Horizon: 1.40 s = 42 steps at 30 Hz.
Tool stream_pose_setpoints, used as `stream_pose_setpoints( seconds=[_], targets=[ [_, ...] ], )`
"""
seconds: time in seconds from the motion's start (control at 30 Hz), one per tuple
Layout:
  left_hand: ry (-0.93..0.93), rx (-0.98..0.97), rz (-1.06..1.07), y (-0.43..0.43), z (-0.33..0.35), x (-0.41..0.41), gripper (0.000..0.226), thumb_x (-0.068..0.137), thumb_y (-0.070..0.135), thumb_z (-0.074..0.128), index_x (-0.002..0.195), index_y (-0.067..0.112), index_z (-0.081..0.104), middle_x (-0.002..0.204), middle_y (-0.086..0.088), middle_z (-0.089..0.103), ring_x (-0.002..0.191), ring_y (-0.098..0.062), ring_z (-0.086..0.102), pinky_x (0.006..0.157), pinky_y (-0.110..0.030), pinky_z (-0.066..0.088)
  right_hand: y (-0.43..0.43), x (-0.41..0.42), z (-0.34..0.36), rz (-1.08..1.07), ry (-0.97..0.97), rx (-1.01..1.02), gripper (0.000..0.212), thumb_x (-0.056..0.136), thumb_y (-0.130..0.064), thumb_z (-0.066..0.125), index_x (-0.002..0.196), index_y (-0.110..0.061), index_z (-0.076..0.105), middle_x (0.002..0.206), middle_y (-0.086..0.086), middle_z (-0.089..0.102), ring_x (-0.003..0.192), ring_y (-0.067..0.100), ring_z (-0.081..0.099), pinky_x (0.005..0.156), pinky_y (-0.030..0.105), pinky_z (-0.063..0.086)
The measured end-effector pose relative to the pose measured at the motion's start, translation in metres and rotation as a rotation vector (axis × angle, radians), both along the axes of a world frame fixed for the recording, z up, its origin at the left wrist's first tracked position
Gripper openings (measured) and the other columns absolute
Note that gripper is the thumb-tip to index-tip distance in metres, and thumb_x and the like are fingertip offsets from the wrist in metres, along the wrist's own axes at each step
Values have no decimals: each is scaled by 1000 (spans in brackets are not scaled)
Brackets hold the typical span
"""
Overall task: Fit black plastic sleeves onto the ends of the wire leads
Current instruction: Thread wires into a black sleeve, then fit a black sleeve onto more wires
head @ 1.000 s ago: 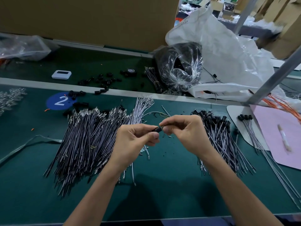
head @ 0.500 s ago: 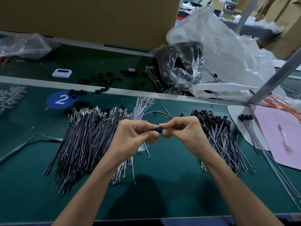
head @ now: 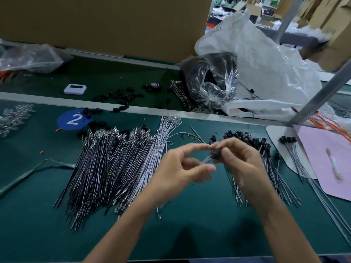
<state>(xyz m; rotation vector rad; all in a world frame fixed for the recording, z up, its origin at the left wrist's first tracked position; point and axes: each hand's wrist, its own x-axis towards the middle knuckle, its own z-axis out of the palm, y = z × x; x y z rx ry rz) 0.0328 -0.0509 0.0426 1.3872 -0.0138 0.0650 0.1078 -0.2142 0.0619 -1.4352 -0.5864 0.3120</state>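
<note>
Above the green table [head: 190, 215], my right hand [head: 245, 164] pinches a black plastic sleeve [head: 216, 154] with a pale wire lead [head: 206, 160] running out of it to the lower left. My left hand [head: 180, 169] is beside it with thumb and forefinger spread apart; its forefinger tip touches a right fingertip above the sleeve. A big heap of bare wire leads [head: 114, 164] lies left of the hands. Leads with black sleeves fitted [head: 252, 147] lie in a pile behind my right hand. The hands are motion-blurred.
Loose black sleeves [head: 121, 99] are scattered at the back near a white device [head: 75, 89]. A clear bag of black parts [head: 210, 80] and a white bag [head: 266, 63] sit back right. A slanted metal post [head: 322, 92] and a pink sheet [head: 326, 158] stand to the right.
My left hand has let go its pinch and spread its thumb and forefinger. Both hands have shifted to the right, the right one keeping the sleeve.
</note>
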Motion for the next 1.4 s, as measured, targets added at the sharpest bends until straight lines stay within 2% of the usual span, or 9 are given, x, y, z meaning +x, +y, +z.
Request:
stream_pose_setpoints(
  seconds=[0.17, 0.3, 0.47, 0.6, 0.77, 1.0, 1.1, 1.27, 1.4],
  targets=[
    [45, 234, 239, 30, -18, -20, 27, 75, 42, 71, 100, 32, 71, 85, 4, 77, 78, -12, 74, 72, -30, 59, -67, 17, 26, -92, 207, 49, 23, 83, -12, 52, 80, -18, 75, 85, 8, 71, 77, 16, 69, 69, 20, 58],
    [170, 928, 765, 67, -37, -31, 27, 82, 28, 76, 108, 24, 72, 104, 6, 73, 85, -10, 68, 82, -28, 55, -94, 49, 36, -369, -57, -381, 17, 79, -28, 63, 85, -20, 76, 85, 7, 74, 74, 13, 68, 68, 18, 58],
    [233, 1143, 854, 81, -48, -32, 24, 80, 21, 80, 103, 15, 75, 102, -4, 67, 99, -24, 54, 80, -33, 44, -63, 75, 11, -580, -399, -1000, 33, 89, -29, 67, 118, -14, 67, 105, 12, 69, 76, 20, 62, 76, 30, 50],
    [285, 1261, 915, 88, -53, -37, 26, 79, 14, 79, 105, 11, 74, 102, -11, 68, 99, -33, 54, 85, -46, 43, 8, 41, -24, -281, -458, -873, 14, 88, -16, 71, 100, -13, 75, 91, -3, 72, 73, 2, 62, 74, 23, 54],
    [327, 1328, 957, 95, -52, -42, 13, 84, 11, 73, 95, 6, 71, 93, -14, 68, 93, -37, 55, 78, -49, 43, 96, 6, -63, -118, -436, -984, 16, 91, -31, 64, 94, -16, 71, 93, 2, 72, 84, 22, 65, 79, 33, 53],
    [176, 1197, 929, 92, -41, -39, 15, 83, 9, 74, 98, 6, 71, 91, -9, 70, 91, -28, 58, 83, -39, 46, 126, 2, -73, -227, -458, -1146, 19, 99, -22, 48, 104, -6, 59, 108, 10, 64, 97, 31, 61, 69, 31, 36],
    [87, 828, 798, 73, -31, -29, 8, 88, 17, 70, 95, 20, 72, 83, 9, 69, 73, -1, 61, 72, -12, 47, 115, -1, -66, -279, -451, -1101, 17, 101, -24, 46, 99, -11, 56, 99, 6, 66, 85, 26, 59, 67, 31, 37],
    [252, 34, 519, 49, -26, -4, 23, 98, 26, 54, 96, 12, 72, 86, -5, 76, 81, -15, 73, 73, -25, 59, 89, -24, -54, -168, -263, -518, 24, 96, -10, 57, 77, -23, 51, 65, -9, 62, 61, 10, 57, 62, 28, 47],
    [202, -429, 400, 47, -20, 0, 20, 85, 20, 59, 90, 7, 73, 84, -9, 76, 76, -16, 73, 67, -22, 58, 72, -34, -51, -58, -73, -327, 25, 94, 0, 58, 76, -18, 57, 63, -6, 61, 60, 6, 55, 61, 21, 45]
  ],
)
